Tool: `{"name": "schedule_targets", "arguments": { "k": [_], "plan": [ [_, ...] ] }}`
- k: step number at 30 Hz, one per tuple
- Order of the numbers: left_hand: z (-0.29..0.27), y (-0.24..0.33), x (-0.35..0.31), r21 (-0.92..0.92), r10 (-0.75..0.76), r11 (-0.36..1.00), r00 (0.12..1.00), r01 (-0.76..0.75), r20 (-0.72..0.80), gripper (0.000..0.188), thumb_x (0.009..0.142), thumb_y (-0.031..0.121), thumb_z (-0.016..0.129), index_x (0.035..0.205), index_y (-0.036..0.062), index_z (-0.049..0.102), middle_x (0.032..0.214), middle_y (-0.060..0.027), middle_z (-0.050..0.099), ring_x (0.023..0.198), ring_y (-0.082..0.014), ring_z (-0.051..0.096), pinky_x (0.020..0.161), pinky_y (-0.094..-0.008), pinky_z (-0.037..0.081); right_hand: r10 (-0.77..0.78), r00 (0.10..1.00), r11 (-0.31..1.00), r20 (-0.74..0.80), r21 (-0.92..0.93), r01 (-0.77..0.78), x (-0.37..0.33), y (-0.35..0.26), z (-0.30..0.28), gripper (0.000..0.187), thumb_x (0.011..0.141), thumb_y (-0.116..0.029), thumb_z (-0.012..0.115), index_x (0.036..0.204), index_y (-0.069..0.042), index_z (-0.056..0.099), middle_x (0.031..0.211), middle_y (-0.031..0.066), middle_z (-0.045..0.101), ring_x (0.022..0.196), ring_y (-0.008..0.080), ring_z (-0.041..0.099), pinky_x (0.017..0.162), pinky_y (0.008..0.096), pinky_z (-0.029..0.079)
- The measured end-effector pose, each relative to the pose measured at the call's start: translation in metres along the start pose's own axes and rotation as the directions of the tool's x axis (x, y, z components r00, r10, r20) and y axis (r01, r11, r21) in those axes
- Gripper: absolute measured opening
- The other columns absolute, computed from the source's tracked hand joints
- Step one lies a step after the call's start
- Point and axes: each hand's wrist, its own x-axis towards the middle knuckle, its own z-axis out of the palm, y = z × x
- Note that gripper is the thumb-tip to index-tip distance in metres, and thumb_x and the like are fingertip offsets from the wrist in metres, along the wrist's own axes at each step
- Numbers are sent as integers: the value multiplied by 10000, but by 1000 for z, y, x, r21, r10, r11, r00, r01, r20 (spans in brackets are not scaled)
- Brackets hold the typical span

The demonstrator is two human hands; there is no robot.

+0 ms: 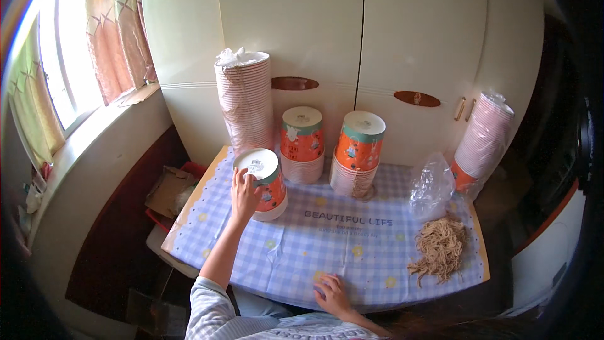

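Observation:
My left hand [244, 198] reaches to an upside-down orange and green paper bucket [272, 192] at the left front of the table. Its curled fingers grip the near left side by the white base, and the bucket sits over a white rim below. Near the front table edge, my right hand [331, 294] lies on the tablecloth with its fingers apart, holding nothing. Behind the gripped bucket stand two short stacks of the same upturned buckets, one in the middle [302, 133] and one to its right [360, 145].
A tall plastic-wrapped bucket stack [244, 101] stands at the back left, another wrapped stack [483, 129] at the back right. A clear plastic bag [431, 187] and a heap of brown twine [440, 247] lie on the right of the checked tablecloth [302, 255]. Cabinet doors [289, 19] rise behind.

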Motion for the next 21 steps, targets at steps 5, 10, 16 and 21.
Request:
{"name": "schedule_targets", "arguments": {
  "k": [5,10,16,21],
  "plan": [
    [-6,6,3,-74,-23,997,998,27,57,304,631,75,673,881,17,510,1088,-162,435,1138,-374,356,926,-427,340,-5,999,997,48,-74,8,3,-4,-1,185,723,-193,603,878,-91,605,1025,71,530,1038,244,462,945,428,325],
    [-15,11,8,-125,-48,991,997,54,56,293,636,83,661,879,17,511,1052,-154,454,1076,-348,399,891,-414,362,-15,999,995,45,-95,19,5,-7,-2,182,720,-192,602,877,-99,608,1018,61,532,1034,232,462,943,423,327],
    [-13,9,14,-134,-62,989,998,64,19,313,611,82,663,878,21,511,1029,-146,465,1034,-332,418,865,-402,372,-33,998,993,50,-108,39,5,-6,-2,194,720,-192,595,880,-83,599,1009,77,525,1031,244,457,941,438,324],
    [-17,10,19,-113,-79,990,996,82,29,302,618,88,663,875,29,517,1019,-134,472,1008,-319,428,846,-397,380,-27,997,994,68,-106,34,4,-6,-3,201,733,-192,586,901,-83,591,1014,72,523,1037,241,453,937,439,325]
  ]
}}
